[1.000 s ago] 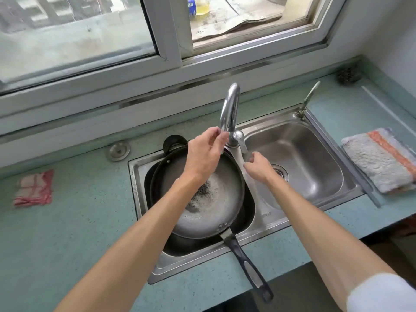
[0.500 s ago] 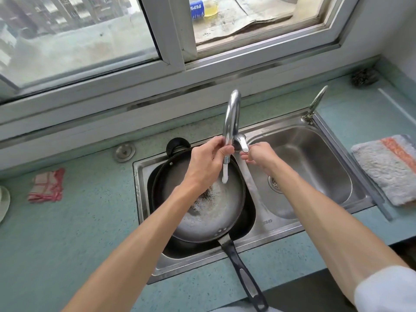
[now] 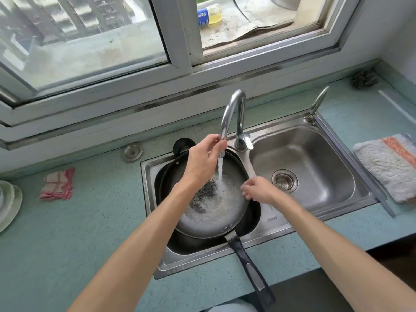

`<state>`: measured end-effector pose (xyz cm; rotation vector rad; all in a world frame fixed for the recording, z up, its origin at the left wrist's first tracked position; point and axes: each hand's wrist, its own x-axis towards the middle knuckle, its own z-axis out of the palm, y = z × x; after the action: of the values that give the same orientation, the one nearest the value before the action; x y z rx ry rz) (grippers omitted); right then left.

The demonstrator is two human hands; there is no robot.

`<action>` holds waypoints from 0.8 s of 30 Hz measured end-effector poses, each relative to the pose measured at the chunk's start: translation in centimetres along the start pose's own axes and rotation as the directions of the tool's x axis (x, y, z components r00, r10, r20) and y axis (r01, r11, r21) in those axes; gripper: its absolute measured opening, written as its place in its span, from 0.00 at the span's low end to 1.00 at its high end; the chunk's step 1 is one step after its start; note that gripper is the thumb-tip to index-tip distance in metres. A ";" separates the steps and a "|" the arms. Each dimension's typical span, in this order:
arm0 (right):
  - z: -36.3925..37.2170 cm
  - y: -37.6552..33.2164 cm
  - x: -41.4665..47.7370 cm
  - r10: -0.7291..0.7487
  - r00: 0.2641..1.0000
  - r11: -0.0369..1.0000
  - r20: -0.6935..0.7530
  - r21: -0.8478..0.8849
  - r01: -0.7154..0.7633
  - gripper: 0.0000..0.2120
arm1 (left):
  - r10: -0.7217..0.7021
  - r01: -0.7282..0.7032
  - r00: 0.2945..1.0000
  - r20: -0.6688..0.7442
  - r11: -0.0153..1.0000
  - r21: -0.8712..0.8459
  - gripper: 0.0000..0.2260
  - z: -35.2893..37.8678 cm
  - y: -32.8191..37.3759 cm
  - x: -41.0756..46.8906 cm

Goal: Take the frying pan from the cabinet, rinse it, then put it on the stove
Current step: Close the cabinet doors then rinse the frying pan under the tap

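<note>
Teal bench (image 3: 78, 233) under a window; frying pan (image 3: 213, 199) fills the left sink (image 3: 150, 199), handle past the front edge; left hand (image 3: 203, 161) fingers pinch the faucet (image 3: 227, 118), right hand (image 3: 258, 190) loosely curled, holding nothing

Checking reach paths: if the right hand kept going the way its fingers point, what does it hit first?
The right hand points left over the frying pan; it would likely meet the water stream first, though depth is unclear.
</note>
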<state>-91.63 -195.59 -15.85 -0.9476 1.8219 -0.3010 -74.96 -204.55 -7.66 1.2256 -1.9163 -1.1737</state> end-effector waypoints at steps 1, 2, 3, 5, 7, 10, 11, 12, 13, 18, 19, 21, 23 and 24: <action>1.0 0.3 -0.7 -0.012 0.998 0.994 0.056 -0.105 0.018 0.17 | -0.021 0.021 1.000 -0.006 1.000 -0.007 0.13 -0.1 -0.4 -0.4; 2.0 0.4 -1.3 -0.013 0.995 0.978 0.102 -0.204 0.033 0.21 | -0.054 0.054 0.999 -0.006 0.999 0.000 0.13 -0.3 -1.2 -1.1; 3.2 0.7 -2.0 -0.018 0.992 0.957 0.125 -0.284 0.053 0.23 | -0.093 0.093 0.996 -0.001 0.996 0.015 0.14 -0.5 -2.2 -1.9; 5.7 1.3 -3.3 -0.033 0.994 0.921 0.104 -0.383 0.070 0.21 | -0.183 0.182 0.983 0.015 0.980 0.077 0.15 -0.7 -5.2 -4.4; 8.1 1.9 -4.7 -0.066 0.997 0.914 0.030 -0.400 0.073 0.19 | -0.270 0.261 0.962 0.044 0.955 0.139 0.14 -0.8 -8.5 -7.4; 10.9 3.1 -6.3 -0.116 0.990 0.908 -0.085 -0.413 0.071 0.17 | -0.354 0.336 0.935 0.029 0.907 0.254 0.12 -1.2 -12.7 -11.9; 11.7 3.6 -6.8 -0.132 0.984 0.903 -0.116 -0.425 0.071 0.16 | -0.380 0.369 0.925 -0.010 0.889 0.273 0.12 -1.4 -14.0 -13.2; 12.4 4.1 -7.3 -0.143 0.980 0.896 -0.140 -0.439 0.068 0.15 | -0.421 0.420 0.905 -0.059 0.864 0.279 0.11 -1.7 -14.9 -14.5; 13.0 4.5 -7.7 -0.147 0.975 0.894 -0.167 -0.444 0.059 0.15 | -0.457 0.469 0.883 -0.112 0.840 0.274 0.10 -1.9 -15.7 -15.6; 14.8 6.3 -9.3 -0.079 0.948 0.951 -0.307 -0.307 -0.020 0.14 | -0.659 0.687 0.727 -0.193 0.696 0.208 0.15 -2.4 -18.3 -18.0; 15.0 6.5 -9.5 -0.069 0.946 0.958 -0.316 -0.287 -0.025 0.15 | -0.687 0.711 0.703 -0.183 0.682 0.172 0.17 -2.4 -18.8 -18.0; 15.3 7.0 -9.8 -0.057 0.948 0.965 -0.313 -0.262 -0.029 0.15 | -0.726 0.736 0.672 -0.144 0.676 0.032 0.22 -2.2 -19.8 -17.9; 15.8 7.4 -10.1 -0.041 0.953 0.967 -0.301 -0.253 -0.038 0.14 | -0.752 0.742 0.654 -0.076 0.658 -0.125 0.25 -2.2 -20.0 -17.5; 16.1 7.6 -10.3 -0.031 0.954 0.967 -0.297 -0.249 -0.046 0.13 | -0.767 0.748 0.641 -0.044 0.636 -0.191 0.25 -2.2 -19.8 -17.4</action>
<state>-79.46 -179.80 -20.69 -1.1189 2.1805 -0.2178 -57.94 -193.36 -24.51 2.0618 -1.1565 -1.5621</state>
